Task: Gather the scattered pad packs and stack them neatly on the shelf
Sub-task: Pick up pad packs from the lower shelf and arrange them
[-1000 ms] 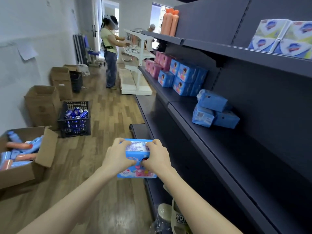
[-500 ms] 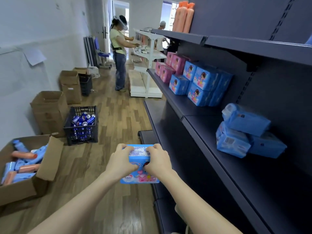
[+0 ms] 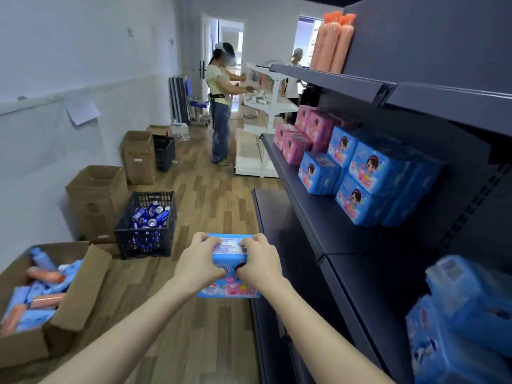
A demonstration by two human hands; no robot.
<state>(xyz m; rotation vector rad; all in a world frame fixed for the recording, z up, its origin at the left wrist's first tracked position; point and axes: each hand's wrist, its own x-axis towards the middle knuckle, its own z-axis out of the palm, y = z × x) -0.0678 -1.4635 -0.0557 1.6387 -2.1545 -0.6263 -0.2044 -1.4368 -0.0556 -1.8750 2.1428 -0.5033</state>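
Both hands hold one blue pad pack (image 3: 229, 252) in front of me over the floor, left of the dark shelf (image 3: 327, 217). My left hand (image 3: 198, 266) grips its left side and my right hand (image 3: 259, 263) grips its right side. On the middle shelf stand stacked blue pad packs (image 3: 371, 176) and, farther back, pink pad packs (image 3: 307, 131). Several loose blue packs (image 3: 465, 314) lie untidily on the shelf at the near right, blurred.
An open cardboard box (image 3: 69, 303) with bottles and packs sits at the lower left. A black crate (image 3: 146, 225) of cans and more cardboard boxes (image 3: 97, 200) line the left wall. A person (image 3: 220, 106) stands at a white rack down the aisle. Orange bottles (image 3: 331, 42) stand on the top shelf.
The view has moved forward along the shelf: the stacked blue packs are closer and the loose packs have slid to the near right. My hands keep the same hold on the pack.
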